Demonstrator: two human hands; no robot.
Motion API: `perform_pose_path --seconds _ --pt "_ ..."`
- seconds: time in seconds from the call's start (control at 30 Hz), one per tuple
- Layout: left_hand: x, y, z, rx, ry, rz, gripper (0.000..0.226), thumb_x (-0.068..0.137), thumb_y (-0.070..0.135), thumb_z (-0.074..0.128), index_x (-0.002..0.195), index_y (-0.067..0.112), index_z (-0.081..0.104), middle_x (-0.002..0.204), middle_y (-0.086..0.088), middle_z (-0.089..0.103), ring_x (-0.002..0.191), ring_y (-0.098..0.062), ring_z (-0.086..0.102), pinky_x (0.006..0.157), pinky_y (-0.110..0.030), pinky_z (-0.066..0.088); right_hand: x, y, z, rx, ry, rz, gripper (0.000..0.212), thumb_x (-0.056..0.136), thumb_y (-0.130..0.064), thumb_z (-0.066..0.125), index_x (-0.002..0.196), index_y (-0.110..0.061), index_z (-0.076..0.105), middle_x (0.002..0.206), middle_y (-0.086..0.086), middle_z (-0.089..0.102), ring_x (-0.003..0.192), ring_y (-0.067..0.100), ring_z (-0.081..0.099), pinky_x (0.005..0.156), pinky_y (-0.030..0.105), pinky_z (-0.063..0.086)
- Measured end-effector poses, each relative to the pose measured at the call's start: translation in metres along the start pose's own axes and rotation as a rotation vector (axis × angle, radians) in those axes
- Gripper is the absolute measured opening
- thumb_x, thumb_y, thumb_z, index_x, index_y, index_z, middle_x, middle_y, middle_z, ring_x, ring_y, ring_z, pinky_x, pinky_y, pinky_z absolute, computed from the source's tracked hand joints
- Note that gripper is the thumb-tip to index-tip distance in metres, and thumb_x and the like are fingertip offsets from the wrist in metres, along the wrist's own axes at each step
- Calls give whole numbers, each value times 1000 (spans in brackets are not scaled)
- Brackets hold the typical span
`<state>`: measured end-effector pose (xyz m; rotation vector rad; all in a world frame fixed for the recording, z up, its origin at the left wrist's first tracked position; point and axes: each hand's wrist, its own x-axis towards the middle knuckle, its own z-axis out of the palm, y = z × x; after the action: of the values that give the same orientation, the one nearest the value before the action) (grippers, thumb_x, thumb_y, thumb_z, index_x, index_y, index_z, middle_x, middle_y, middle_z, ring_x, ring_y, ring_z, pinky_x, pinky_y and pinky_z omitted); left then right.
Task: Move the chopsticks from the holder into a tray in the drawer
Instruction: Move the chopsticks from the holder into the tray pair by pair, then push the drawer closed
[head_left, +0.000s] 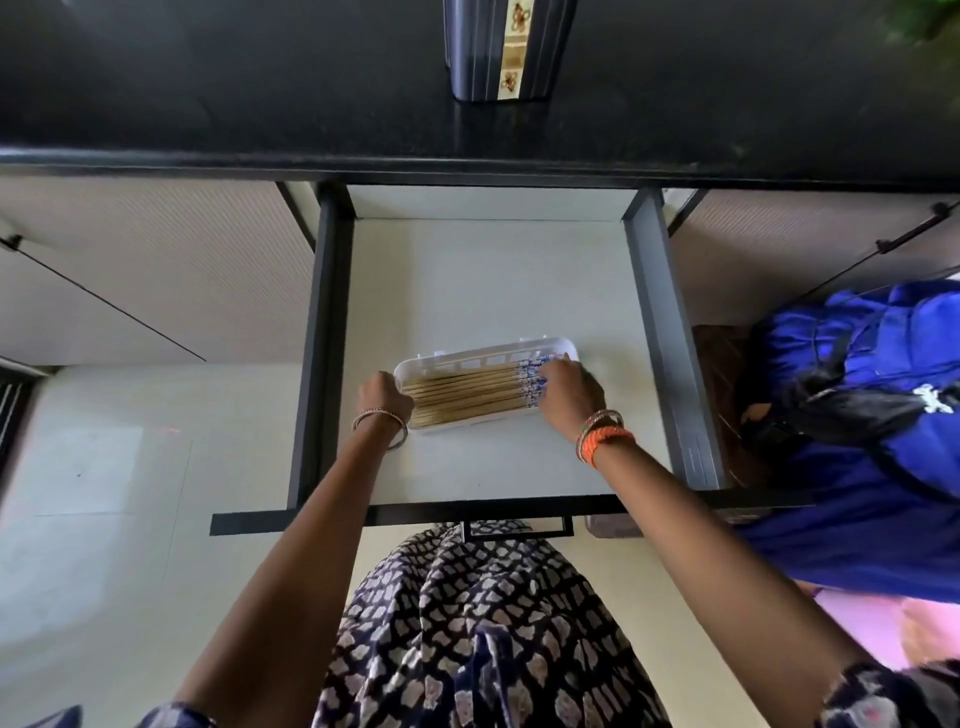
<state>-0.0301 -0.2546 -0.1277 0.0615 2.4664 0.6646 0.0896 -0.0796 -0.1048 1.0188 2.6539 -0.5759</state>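
Observation:
A white slotted tray lies in the open drawer, slightly tilted. Several wooden chopsticks with blue-and-white patterned ends lie side by side in it. My left hand grips the tray's left end, fingers curled over the rim. My right hand rests on the patterned ends of the chopsticks at the tray's right end; whether its fingers pinch them is hidden. The dark ribbed holder with a floral strip stands on the black counter behind the drawer; its inside is out of view.
The drawer has dark grey side walls and a dark front rail. A black countertop overhangs the back. A blue backpack sits at the right beside the drawer. Closed cabinet fronts flank both sides.

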Motion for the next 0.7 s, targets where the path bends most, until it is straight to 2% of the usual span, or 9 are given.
perform_pose_path --seconds 0.07,0.2,0.37,0.43,0.47,0.53,0.6,0.63,0.7 --pt "-3 -3 3 46 4 7 24 82 -4 48 101 -9 62 102 -28 65 94 -41 59 69 -35 42 -12 4 10 -50 -69 -99 24 87 0 46 96 -2 68 107 19 67 102 37 64 82 38 52" --pt "-9 -13 11 74 14 19 27 81 -3 49 104 -7 62 102 -29 65 95 -43 60 78 -41 50 -33 13 21 -112 -39 -146 29 87 3 48 103 -8 70 102 12 71 98 31 66 78 34 53" --pt "-25 -15 13 54 21 41 26 86 1 52 110 -7 58 110 -29 64 101 -42 58 82 -40 47 -56 14 18 -101 -14 -159 25 83 9 48 80 -5 69 83 9 70 93 30 68 73 32 54" --pt "-42 -17 8 30 73 176 31 88 9 57 116 -3 57 113 -26 65 105 -40 59 89 -41 46 -74 15 10 -41 -9 -197 21 86 2 53 88 -7 71 94 6 74 99 26 68 75 31 54" --pt "-54 -18 3 34 63 285 30 87 13 60 115 3 61 112 -22 67 104 -37 62 91 -40 48 -87 18 5 2 -20 -239 16 89 -8 58 95 -11 73 100 5 75 101 24 68 77 30 54" --pt "-90 -24 -4 93 -119 506 25 83 18 66 107 13 69 106 -7 72 100 -24 66 91 -31 50 -119 29 1 66 -33 -354 23 88 -27 64 108 -18 73 106 1 74 99 22 69 78 31 55" --pt "-123 -32 -2 198 -313 679 34 78 17 71 112 13 67 111 -5 69 103 -21 63 93 -28 50 -139 44 10 20 79 -496 35 83 -13 66 117 -20 68 105 0 75 94 24 69 76 33 57" --pt "-132 -36 1 246 -318 742 40 77 14 71 116 12 64 117 -9 67 107 -25 62 96 -31 50 -143 50 17 -7 144 -543 45 77 -2 65 118 -19 68 102 -1 75 87 25 70 73 33 57" --pt "-137 -36 6 275 -213 785 40 79 8 69 118 12 63 123 -14 64 113 -31 60 100 -36 49 -142 55 29 -31 253 -569 56 67 9 60 114 -19 70 98 -2 76 78 23 69 70 32 56"
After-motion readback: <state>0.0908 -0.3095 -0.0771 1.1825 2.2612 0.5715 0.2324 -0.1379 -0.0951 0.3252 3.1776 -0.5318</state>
